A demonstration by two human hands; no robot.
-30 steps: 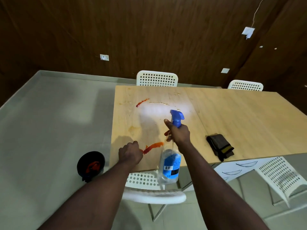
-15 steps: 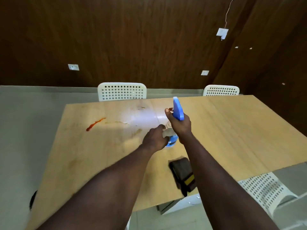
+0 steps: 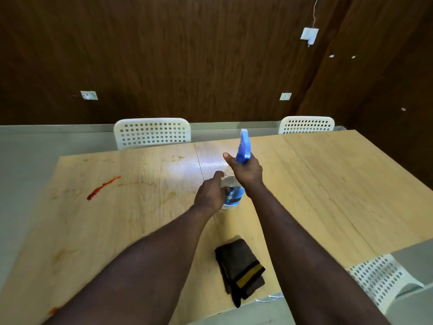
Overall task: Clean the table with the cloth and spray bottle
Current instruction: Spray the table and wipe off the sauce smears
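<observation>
Head view has swung right along the light wooden table [image 3: 328, 195] over the last 1 s, so I am no longer standing over the stained end. The clear plastic spray bottle [image 3: 234, 197] with its blue trigger head has come down from mid-air at the near edge and now sits low over the middle of the top; I cannot tell whether its base is touching the wood. My right hand [image 3: 247, 171] stays wrapped round the neck just under the trigger, thumb out to the side. My left hand [image 3: 210, 195], a loose fist by the near smear a second ago, has moved across and now has its fingers curled against the bottle's clear body, holding it. The dark brown folded cloth [image 3: 240, 266] with a yellow stripe lies untouched on the near side of the bottle, close to the table edge. The long red smear [image 3: 103, 187] is well to the left of the bottle, and 1 orange trace [image 3: 53, 310] shows far to its near left. I judge that no wiping has begun: with 2 hands on the bottle, I am probably setting the nozzle or parking it, and both stains are now out of easy reach.
</observation>
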